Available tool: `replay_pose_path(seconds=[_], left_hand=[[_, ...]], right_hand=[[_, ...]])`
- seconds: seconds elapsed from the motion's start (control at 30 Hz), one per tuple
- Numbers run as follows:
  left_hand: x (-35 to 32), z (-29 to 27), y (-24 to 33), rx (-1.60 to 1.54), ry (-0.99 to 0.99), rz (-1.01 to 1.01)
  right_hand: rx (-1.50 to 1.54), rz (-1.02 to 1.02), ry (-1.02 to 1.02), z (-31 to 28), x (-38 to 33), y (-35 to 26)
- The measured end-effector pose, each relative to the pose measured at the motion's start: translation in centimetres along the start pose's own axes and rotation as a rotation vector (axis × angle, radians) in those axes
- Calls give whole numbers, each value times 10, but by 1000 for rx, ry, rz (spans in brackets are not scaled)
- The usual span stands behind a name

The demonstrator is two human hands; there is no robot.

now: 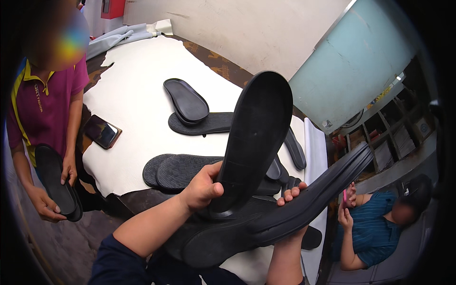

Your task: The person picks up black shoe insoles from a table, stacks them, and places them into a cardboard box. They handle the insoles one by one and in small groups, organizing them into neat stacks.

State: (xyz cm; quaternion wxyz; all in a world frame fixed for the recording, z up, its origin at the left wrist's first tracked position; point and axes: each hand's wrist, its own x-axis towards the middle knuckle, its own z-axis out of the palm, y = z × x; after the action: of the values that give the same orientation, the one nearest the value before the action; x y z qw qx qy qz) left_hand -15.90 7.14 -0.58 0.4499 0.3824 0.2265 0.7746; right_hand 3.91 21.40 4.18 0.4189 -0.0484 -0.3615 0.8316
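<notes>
My left hand (203, 189) is closed on the heel end of a black shoe sole (259, 128), thumb against its face. That sole stands tilted upright, its smooth recessed side toward me. My right hand (292, 194) grips a bundle of nested black soles (289, 217) from beneath, fingers curled over the far edge. The bundle slants from low near my body up to the right, several layers showing at its upper end. Beyond my hands, a ribbed pair of black soles (187, 172) lies on the table, partly hidden by the upright sole.
White sheet material (137, 80) covers the table. More soles (186, 100) lie farther back, beside a phone (101, 131) at the left. A co-worker (57, 104) at the left holds black soles (57, 183). Another person (373, 228) sits at the right near shelves (387, 137).
</notes>
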Motion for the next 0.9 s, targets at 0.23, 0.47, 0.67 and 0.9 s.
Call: replay_pose_path(seconds=[0.23,0.47,0.67,0.9], left_hand=[[36,62,-10,1064,-73,408],[68,-34,25,1256,386,-81],[139,-55,-19,1195,314,-672],[188,-62,-97,952,377,-789]], right_hand=[[-400,86,-129,-19,-10,2],[-7,-13,-397,-84,-14,-127],[8,-14,-458,-124,-38,-156],[-149,-145,-477,-140,-28,-142]])
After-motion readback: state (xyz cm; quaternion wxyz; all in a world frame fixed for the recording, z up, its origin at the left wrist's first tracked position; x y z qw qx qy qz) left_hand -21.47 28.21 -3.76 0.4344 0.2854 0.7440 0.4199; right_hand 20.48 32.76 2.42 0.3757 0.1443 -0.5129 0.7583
